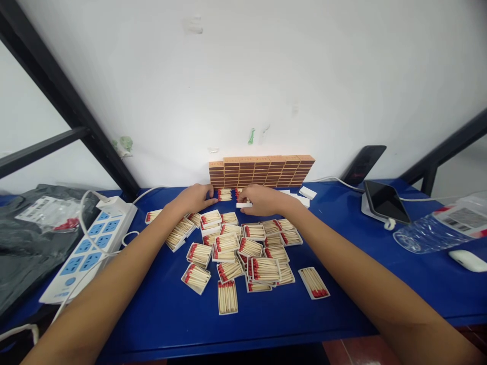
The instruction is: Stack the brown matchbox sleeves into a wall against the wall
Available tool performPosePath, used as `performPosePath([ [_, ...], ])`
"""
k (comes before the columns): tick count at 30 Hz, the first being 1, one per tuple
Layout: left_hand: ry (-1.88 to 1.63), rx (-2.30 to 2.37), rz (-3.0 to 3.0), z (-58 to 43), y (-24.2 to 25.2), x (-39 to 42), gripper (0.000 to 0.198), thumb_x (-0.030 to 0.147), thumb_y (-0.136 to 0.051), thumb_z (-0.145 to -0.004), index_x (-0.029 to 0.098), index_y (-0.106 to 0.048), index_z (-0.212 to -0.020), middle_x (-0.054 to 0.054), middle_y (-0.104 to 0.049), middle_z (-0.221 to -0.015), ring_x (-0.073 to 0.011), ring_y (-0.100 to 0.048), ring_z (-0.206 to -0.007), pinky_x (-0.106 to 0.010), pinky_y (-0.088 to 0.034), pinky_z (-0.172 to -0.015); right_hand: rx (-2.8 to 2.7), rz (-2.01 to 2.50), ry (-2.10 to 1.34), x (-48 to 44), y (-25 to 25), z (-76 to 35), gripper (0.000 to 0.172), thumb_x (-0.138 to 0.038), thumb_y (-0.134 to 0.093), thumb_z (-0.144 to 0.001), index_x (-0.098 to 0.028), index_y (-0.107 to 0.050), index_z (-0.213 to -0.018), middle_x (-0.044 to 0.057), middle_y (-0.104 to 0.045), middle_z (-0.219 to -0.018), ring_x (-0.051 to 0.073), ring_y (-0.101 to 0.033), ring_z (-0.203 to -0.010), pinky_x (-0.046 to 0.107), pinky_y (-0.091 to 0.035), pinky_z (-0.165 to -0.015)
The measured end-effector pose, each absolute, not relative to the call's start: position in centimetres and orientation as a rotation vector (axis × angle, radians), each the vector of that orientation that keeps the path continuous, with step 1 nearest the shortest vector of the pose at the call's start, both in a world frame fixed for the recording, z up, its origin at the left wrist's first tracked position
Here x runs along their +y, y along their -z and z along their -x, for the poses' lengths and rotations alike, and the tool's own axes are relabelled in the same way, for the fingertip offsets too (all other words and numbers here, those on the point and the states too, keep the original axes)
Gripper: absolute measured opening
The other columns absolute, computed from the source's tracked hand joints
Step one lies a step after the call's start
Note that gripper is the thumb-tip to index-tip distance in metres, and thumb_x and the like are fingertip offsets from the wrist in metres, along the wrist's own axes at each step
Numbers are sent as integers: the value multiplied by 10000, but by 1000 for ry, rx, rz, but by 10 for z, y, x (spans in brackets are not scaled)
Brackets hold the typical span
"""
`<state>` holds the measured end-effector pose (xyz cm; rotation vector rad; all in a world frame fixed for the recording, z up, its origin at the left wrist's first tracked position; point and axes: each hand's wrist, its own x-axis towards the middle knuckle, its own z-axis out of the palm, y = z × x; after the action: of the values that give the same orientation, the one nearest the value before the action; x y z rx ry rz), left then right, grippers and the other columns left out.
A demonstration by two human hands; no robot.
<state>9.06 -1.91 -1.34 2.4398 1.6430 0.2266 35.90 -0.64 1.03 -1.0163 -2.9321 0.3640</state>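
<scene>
My right hand (pixel 259 199) is closed on a small white matchbox tray (pixel 244 205), held low over the blue table. Red-tipped matches (pixel 238 193) show beside its fingers, partly hidden by the hand. To the left, my left hand (pixel 197 197) rests with thumb and forefinger apart, at the edge of a small pile of matches (pixel 224 194). Behind both hands a wall of stacked brown matchboxes (pixel 258 172) stands against the white wall. Between my forearms lie many open trays full of matches (pixel 227 242), some piled on others. One filled tray (pixel 314 283) lies apart near my right forearm.
Several white trays (pixel 307 192) lie right of my right hand. A power strip (pixel 91 246) with cables and a dark plastic bag (pixel 34 238) occupy the left. On the right are a phone on a stand (pixel 387 201), clear plastic packaging (pixel 429 230) and a white mouse (pixel 468 260).
</scene>
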Motion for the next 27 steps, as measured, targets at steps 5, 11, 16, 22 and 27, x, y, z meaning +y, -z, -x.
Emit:
performPosePath([
  [5, -224, 1628, -2464, -90, 14, -19, 243, 456, -610, -923, 215, -615, -958, -57, -689, -846, -196, -591, -688, -319, -346, -625, -2813, 1075, -260, -3, -8, -359, 278, -312, -660, -891, -162, -724, -1116, 140, -729, -1130, 273, -660, -1012, 362, -475, -830],
  [11, -232, 1639, -2459, -89, 16, -17, 272, 490, -608, -916, 220, -610, -948, -52, -675, -792, -200, -581, -661, -322, -338, -611, -2669, 1247, 35, -2, -10, -360, 291, -314, -629, -960, -143, -664, -1192, 165, -651, -1224, 276, -659, -975, 352, -466, -753],
  [16, -233, 1643, -2452, -89, 16, -17, 279, 498, -601, -915, 222, -615, -956, -49, -672, -781, -207, -587, -667, -323, -340, -615, -2761, 1160, -85, -5, -13, -360, 285, -382, -735, -887, -189, -687, -1090, 114, -673, -1167, 269, -645, -1016, 346, -470, -769],
  [22, -212, 1640, -2463, -89, 14, -18, 267, 483, -594, -917, 223, -617, -970, -48, -677, -795, -207, -589, -687, -322, -349, -635, -2878, 1222, -85, -10, -14, -357, 297, -328, -797, -811, -169, -689, -1039, 133, -671, -1157, 276, -644, -1014, 346, -469, -741],
  [27, -222, 1646, -2458, -89, 15, -18, 274, 490, -597, -916, 221, -611, -967, -55, -686, -828, -203, -590, -690, -320, -357, -630, -2856, 1230, -147, -8, -18, -360, 317, -355, -779, -827, -167, -694, -1067, 144, -680, -1187, 285, -642, -1045, 359, -478, -798],
])
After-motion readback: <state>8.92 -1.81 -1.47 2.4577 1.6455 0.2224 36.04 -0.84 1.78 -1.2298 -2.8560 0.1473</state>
